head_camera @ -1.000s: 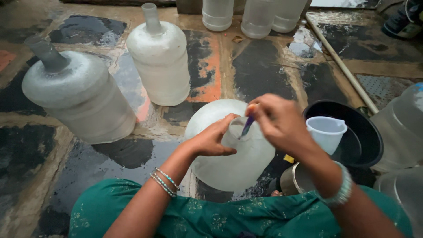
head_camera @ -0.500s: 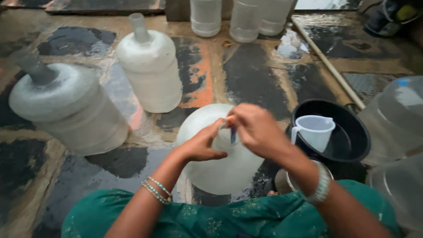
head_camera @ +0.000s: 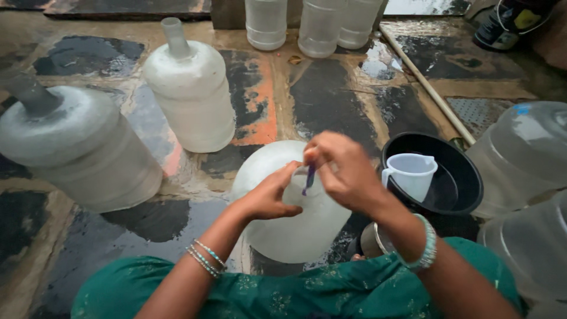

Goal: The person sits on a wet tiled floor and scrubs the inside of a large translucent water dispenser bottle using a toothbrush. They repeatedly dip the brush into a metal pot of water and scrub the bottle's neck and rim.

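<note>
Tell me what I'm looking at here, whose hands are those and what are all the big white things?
The picture comes from a camera worn on a person's head, so you look down at that person's own two hands. There is no machine. The left hand steadies the top of a big whitish water jug standing in front of the person. The right hand pinches a small purple thing over the jug's neck; what it is, I cannot tell. Two more big jugs stand upside down on the wet stone floor to the left. On the right sits a black basin with a white plastic mug inside it.
</note>
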